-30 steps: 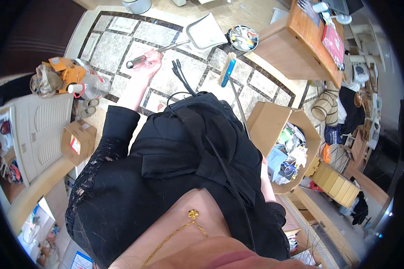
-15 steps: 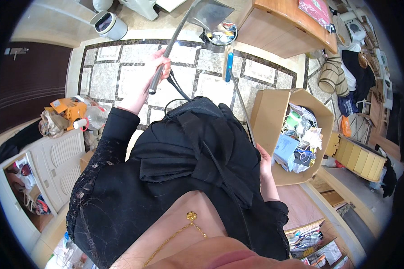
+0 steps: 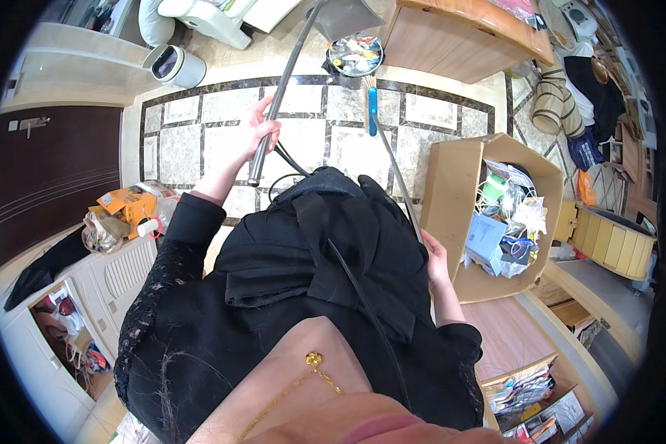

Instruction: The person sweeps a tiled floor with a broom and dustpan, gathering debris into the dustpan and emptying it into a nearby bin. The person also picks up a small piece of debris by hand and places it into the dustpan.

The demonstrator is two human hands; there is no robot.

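Observation:
My left hand (image 3: 263, 133) is closed round the dark handle of a long-handled dustpan (image 3: 348, 20), held out ahead on the left. Its grey pan is partly cut off by the top edge of the picture, close to a small bin (image 3: 355, 58) filled with rubbish. Low on the right, my right hand (image 3: 436, 259) grips the thin metal handle of a broom (image 3: 372, 111). The broom's blue head and pale bristles point away from me, over the tiles near that bin. Part of its handle is hidden beside my black clothing.
A large cardboard box (image 3: 451, 192) full of mixed items stands beside my right hand. White cabinets (image 3: 129, 275) topped with bags are at left. A white bin (image 3: 189, 72) stands far left, a wooden cabinet (image 3: 444, 48) far right. Beyond the box is a yellow tub (image 3: 607, 240).
The view has turned slightly, shifting the surroundings. The near end of the dustpan handle sits lower in the picture. Both hands keep their grips, and the broom has barely moved.

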